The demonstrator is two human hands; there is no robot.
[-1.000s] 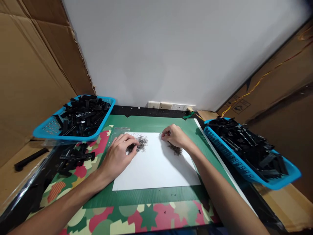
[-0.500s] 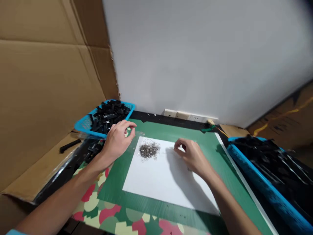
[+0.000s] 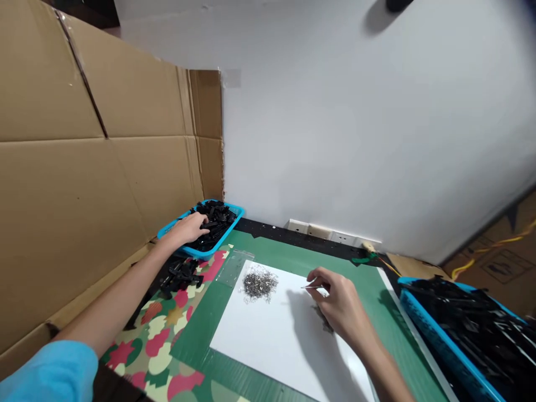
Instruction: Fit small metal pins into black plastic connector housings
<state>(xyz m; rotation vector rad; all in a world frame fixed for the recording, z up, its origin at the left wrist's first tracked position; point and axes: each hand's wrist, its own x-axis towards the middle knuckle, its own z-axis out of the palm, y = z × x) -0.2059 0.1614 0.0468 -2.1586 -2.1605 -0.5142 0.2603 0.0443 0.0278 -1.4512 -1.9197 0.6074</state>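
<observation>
My left hand [image 3: 190, 228] reaches over the near side of a blue basket [image 3: 240, 215] heaped with black plastic parts [image 3: 218, 220]. Its thumb and fingers are apart at the parts; whether they touch one is unclear. Above a white sheet [image 3: 263, 346], my right hand [image 3: 335, 293] pinches a thin metal piece [image 3: 309, 287] whose tip points left; its kind is too small to make out. To the left of that hand, a pile of small shiny metal pieces [image 3: 259, 283] lies on the sheet. Something dark and small [image 3: 324, 321] shows beneath the right palm.
A clear plastic bag [image 3: 234, 268] lies on the green mat [image 3: 276, 251]. More black parts [image 3: 182, 276] lie below the basket, beside a patterned cover [image 3: 167, 340]. At right stands another blue basket [image 3: 444, 340] of black pieces. Cardboard [image 3: 146, 117] walls the left; sockets [image 3: 320, 231] line the back.
My left hand has moved left from above the mat to the parts in the basket. My right hand stays over the sheet, its thin metal piece now showing. The view has tilted up and left.
</observation>
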